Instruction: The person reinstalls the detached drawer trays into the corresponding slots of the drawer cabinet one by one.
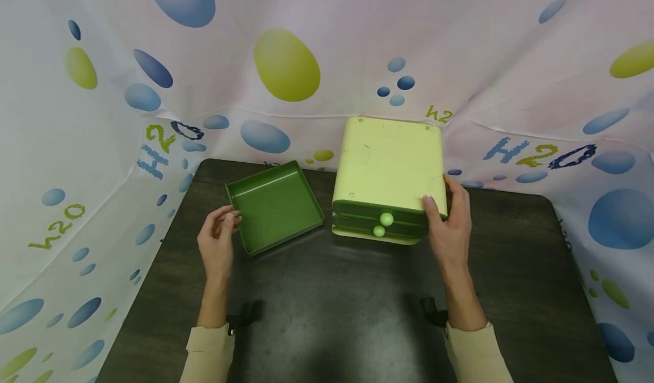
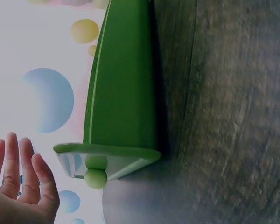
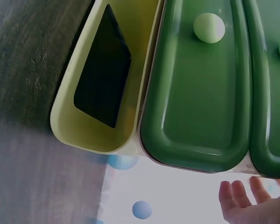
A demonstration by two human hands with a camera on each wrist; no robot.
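Observation:
A pale yellow drawer unit (image 1: 390,161) stands on the table, right of centre. Two green drawers (image 3: 200,93) with round light green knobs sit in its upper slots. Its bottom slot (image 3: 123,135) holds no drawer. My right hand (image 1: 452,218) holds the unit by its front right corner, thumb at the top front edge and fingers along the right side. A loose green drawer (image 1: 276,204) lies on the table to the left, its knobbed front (image 2: 95,178) facing my left hand (image 1: 218,235). That hand is beside this front, fingers relaxed and gripping nothing; whether a fingertip touches it, I cannot tell.
Both things are on a dark wood-grain table (image 1: 327,309). A white curtain (image 1: 347,48) with blue and green spots hangs right behind the table and around its sides, close to the unit's back.

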